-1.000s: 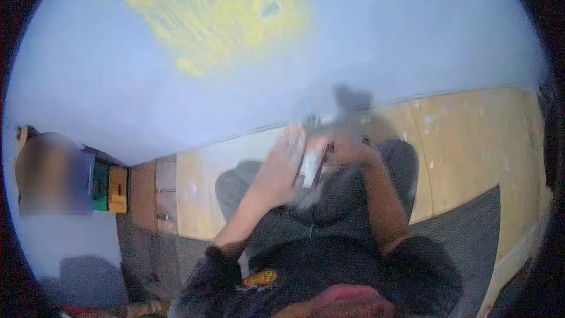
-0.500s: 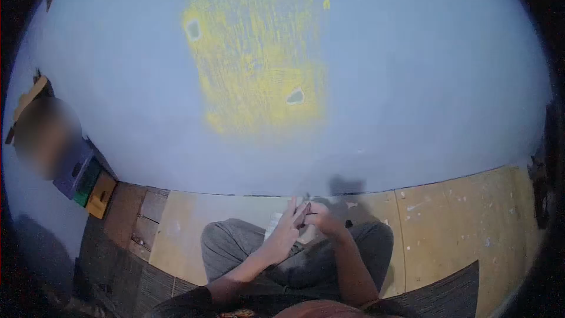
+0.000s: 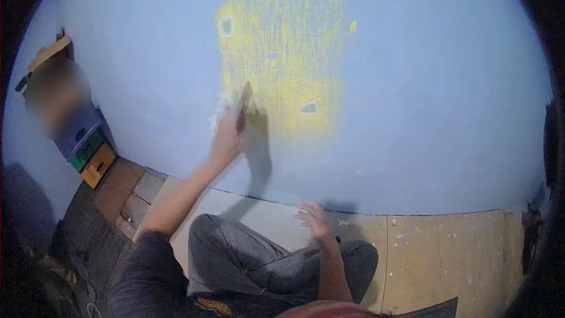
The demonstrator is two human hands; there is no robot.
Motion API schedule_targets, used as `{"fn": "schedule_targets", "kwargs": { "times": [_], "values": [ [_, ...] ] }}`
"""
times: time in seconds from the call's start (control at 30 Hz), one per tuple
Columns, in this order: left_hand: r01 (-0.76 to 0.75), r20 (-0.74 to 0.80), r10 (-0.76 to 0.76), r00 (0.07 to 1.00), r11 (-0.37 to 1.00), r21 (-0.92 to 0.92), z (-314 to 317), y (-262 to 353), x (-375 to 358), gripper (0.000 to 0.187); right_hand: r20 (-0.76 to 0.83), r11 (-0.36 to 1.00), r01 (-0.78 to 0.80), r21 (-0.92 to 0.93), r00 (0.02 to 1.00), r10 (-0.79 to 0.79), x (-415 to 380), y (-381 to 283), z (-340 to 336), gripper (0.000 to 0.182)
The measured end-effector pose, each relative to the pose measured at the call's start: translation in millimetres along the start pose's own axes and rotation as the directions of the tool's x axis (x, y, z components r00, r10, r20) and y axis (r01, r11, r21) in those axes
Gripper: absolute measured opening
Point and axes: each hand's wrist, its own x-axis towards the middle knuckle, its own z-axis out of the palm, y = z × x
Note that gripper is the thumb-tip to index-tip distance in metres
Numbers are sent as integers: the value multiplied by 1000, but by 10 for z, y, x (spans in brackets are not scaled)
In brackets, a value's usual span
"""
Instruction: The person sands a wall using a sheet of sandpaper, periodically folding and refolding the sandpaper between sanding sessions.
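Note:
My left hand (image 3: 231, 132) is raised to the blue wall (image 3: 412, 82), at the lower left edge of a yellow, scratchy patch (image 3: 282, 53). Its fingers point up and are smeared by motion. A whitish, blurred thing (image 3: 216, 112) shows along their left side; I cannot make out what it is. My right hand (image 3: 316, 221) is lower, above my crossed legs, with its fingers spread and nothing visible in it. Two small grey-green spots with pale rims, an upper left one (image 3: 226, 26) and a lower right one (image 3: 308, 108), lie in the yellow patch.
Stacked purple, green and orange drawers (image 3: 99, 166) stand at the left, below a blurred round area and a brown piece (image 3: 50, 53). Light boards (image 3: 441, 253) with white specks cover the floor along the wall. The left hand casts a shadow on the wall.
My hands, together over my lap before, are apart now. The left has risen to the wall; the right stays low, its fingers now spread. The view has shifted left.

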Motion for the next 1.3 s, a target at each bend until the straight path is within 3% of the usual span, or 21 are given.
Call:
{"fn": "schedule_targets", "kwargs": {
  "times": [0.03, 0.07, 0.1, 0.13, 0.2, 0.27, 0.37, 0.47, 0.6, 0.7, 0.8, 0.87, 1.0, 1.1, 1.17, 1.23, 1.3],
  "values": [
    [-84, -41, 88, 995, 992, 93, -137, -328, 416, 66, -21, 985, 29, -167, 999, -33, 12, 55, 5, 43],
    [-110, -153, 169, 974, 936, 334, -206, -616, 843, 65, -19, 979, 49, -200, 998, -54, -8, 23, 29, 43],
    [-191, -183, 257, 949, 929, 317, -335, -540, 1348, 63, -19, 969, 76, -237, 996, -83, -27, -77, 40, 42],
    [-265, -253, 396, 883, 864, 427, -470, -476, 1797, 61, -20, 956, 100, -275, 994, -110, -68, -171, 91, 42],
    [-362, -263, 457, 850, 869, 338, -666, -543, 2559, 62, -13, 934, 127, -333, 990, -139, -110, -220, 145, 40],
    [-165, -203, 377, 904, 744, 648, -705, -830, 3202, 64, -24, 911, 141, -387, 986, -163, -146, -216, 192, 39],
    [-57, -374, 363, 854, 778, 625, -417, -351, 3226, 60, -73, 882, 136, -451, 979, -188, -228, -141, 198, 41],
    [-118, -411, 410, 814, 810, 574, -396, -399, 3196, 59, -16, 817, 211, -536, 965, -260, -204, -77, 173, 43],
    [-153, -408, 428, 806, 818, 555, -382, -453, 3213, 59, 40, 839, 88, -538, 996, -79, -293, -246, 174, 50],
    [-214, -364, 474, 802, 797, 565, -410, -543, 3174, 60, 116, 838, 93, -537, 993, -36, -263, -125, 199, 52],
    [-244, -284, 506, 815, 743, 623, -485, -476, 3105, 60, 96, 764, 24, -644, 994, 49, -354, -353, 276, 51],
    [-268, -206, 535, 819, 675, 687, -512, -497, 3086, 60, 152, 804, 107, -585, 988, -21, -327, -146, 281, 51],
    [-285, -241, 531, 812, 721, 631, -484, -489, 3071, 60, 260, 797, 180, -577, 965, -29, -325, -318, 230, 50],
    [-286, -230, 542, 808, 703, 651, -485, -499, 3068, 60, 247, 790, 209, -576, 966, -76, -315, -207, 246, 43],
    [-290, -235, 565, 791, 684, 670, -493, -584, 3120, 59, 237, 780, 207, -590, 968, -78, -285, 37, 284, 43],
    [-286, -230, 550, 803, 694, 661, -489, -542, 3086, 59, 290, 705, 334, -626, 939, -187, -179, 569, 296, 46],
    [-276, -231, 536, 812, 702, 657, -472, -523, 3082, 60, 201, 576, 162, -801, 980, 5, -327, -261, 269, 54]
  ]
}}
